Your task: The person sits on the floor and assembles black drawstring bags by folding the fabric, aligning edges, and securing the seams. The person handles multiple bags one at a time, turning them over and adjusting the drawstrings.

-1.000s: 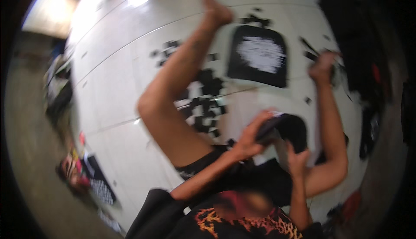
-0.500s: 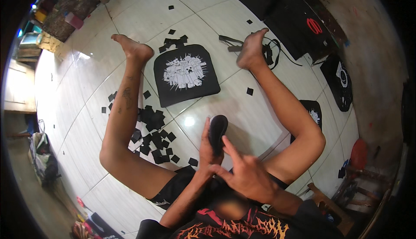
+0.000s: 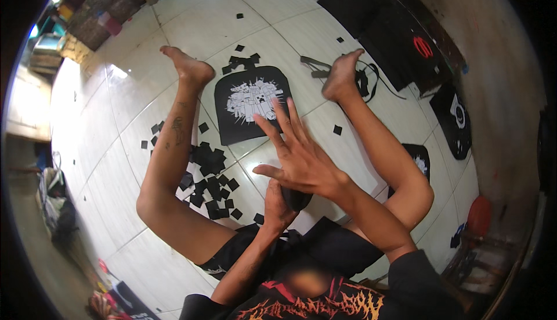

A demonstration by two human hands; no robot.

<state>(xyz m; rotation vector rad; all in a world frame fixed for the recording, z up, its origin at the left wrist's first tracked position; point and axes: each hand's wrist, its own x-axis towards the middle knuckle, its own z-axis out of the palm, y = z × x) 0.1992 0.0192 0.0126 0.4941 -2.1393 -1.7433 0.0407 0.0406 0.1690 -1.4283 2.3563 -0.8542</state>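
Fingers (image 3: 285, 124) of R hand (image 3: 304, 159) splayed wide; clock from view ctr: blk printed panel (image 3: 242, 104) 11 o'clock; blk item (image 3: 297, 201) gripped in L hand (image 3: 278, 205), 5–6 o'clock, shape unclear, part hidden; blk squares (image 3: 208, 159) 8–9 o'clock.

Surface finishes: floor tiles (image 3: 93, 175), smooth and glossy, ceramic in appearance, reflecting bright patches of light; arched panel (image 3: 232, 131), matt black, cloth-like, bearing a flat white print (image 3: 246, 101); small squares (image 3: 208, 159), matt black; dark held piece (image 3: 296, 200), matt on its exposed side, material indeterminate; shirt (image 3: 420, 276), soft matt cloth; rounded red object (image 3: 479, 215), smooth, plastic in appearance
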